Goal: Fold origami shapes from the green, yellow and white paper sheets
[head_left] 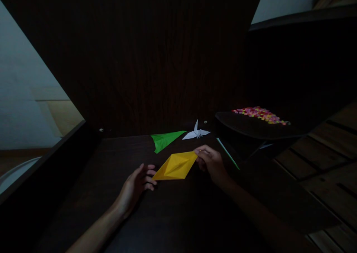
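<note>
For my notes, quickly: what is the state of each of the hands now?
Left hand: open, fingertips at the yellow folded paper.
Right hand: closed, pinching its other corner.

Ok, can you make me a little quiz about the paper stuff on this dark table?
1. True or false: the right hand pinches one tip of the yellow folded paper.
2. Which lies nearest the white paper crane? A) green folded paper B) the left hand C) the colourful beads
3. Fill in: the left hand's fingers touch the yellow paper's ____ tip.

Key: 1 true; 2 A; 3 near-left.
</note>
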Demonstrator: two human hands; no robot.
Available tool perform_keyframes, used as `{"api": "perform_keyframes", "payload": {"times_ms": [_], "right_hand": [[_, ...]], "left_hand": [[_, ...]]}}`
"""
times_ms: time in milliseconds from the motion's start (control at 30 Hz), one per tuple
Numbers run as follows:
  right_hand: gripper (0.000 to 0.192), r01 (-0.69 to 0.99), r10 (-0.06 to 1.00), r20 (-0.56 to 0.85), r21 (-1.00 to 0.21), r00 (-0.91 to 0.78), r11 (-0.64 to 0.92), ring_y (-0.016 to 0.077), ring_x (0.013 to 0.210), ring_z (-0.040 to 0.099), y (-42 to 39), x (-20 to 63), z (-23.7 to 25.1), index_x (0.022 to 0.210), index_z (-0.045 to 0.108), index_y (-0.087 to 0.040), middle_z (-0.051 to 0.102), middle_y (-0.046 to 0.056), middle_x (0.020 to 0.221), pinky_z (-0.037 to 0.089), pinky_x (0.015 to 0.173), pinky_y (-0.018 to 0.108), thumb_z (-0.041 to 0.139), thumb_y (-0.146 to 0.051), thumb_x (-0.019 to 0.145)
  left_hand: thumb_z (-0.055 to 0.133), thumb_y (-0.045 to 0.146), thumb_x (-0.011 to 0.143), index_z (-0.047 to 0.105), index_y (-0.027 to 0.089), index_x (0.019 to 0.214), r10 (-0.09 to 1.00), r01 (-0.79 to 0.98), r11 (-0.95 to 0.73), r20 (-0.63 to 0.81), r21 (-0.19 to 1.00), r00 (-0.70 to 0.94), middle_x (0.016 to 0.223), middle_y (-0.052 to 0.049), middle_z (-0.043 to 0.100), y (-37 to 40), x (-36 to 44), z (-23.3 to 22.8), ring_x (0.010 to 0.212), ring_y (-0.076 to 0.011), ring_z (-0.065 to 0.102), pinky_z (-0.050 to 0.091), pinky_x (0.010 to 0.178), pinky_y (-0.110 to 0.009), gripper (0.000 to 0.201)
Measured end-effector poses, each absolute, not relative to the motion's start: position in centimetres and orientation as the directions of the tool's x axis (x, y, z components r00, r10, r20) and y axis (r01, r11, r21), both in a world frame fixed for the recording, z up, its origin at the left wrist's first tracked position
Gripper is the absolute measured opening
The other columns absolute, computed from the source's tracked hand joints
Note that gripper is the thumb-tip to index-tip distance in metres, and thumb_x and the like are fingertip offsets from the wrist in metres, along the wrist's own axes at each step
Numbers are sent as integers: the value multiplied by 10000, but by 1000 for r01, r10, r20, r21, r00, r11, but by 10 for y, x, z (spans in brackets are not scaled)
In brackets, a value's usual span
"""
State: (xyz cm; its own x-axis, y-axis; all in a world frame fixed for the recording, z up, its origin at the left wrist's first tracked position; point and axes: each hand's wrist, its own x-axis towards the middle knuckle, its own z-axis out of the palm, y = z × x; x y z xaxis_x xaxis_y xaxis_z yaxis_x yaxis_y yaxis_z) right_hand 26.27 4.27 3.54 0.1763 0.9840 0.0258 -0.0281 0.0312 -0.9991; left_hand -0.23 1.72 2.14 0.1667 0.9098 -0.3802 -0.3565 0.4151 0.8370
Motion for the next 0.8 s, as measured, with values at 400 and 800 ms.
{"api": "perform_keyframes", "payload": {"times_ms": [400, 800], "right_hand": [[333, -205, 906, 14, -972, 423, 111, 72, 343, 474, 93, 297, 7, 735, 610, -168, 596, -32, 555, 350, 294, 176, 771, -424, 597], [294, -203, 913, -9, -976, 409, 81, 69, 340, 486, 110, 298, -4, 775, 633, -156, 609, -32, 574, 324, 289, 164, 771, -364, 620]], "left_hand": [[640, 386, 852, 716, 103, 954, 934, -325, 357, -336, 876, 122, 878, -103, 700, 15, -3, 16, 669, -192, 642, 511, 591, -298, 310], [621, 369, 859, 721, 110, 947, 942, -317, 334, -312, 888, 121, 889, -105, 704, 16, -3, 12, 667, -195, 643, 505, 593, -299, 291]]}}
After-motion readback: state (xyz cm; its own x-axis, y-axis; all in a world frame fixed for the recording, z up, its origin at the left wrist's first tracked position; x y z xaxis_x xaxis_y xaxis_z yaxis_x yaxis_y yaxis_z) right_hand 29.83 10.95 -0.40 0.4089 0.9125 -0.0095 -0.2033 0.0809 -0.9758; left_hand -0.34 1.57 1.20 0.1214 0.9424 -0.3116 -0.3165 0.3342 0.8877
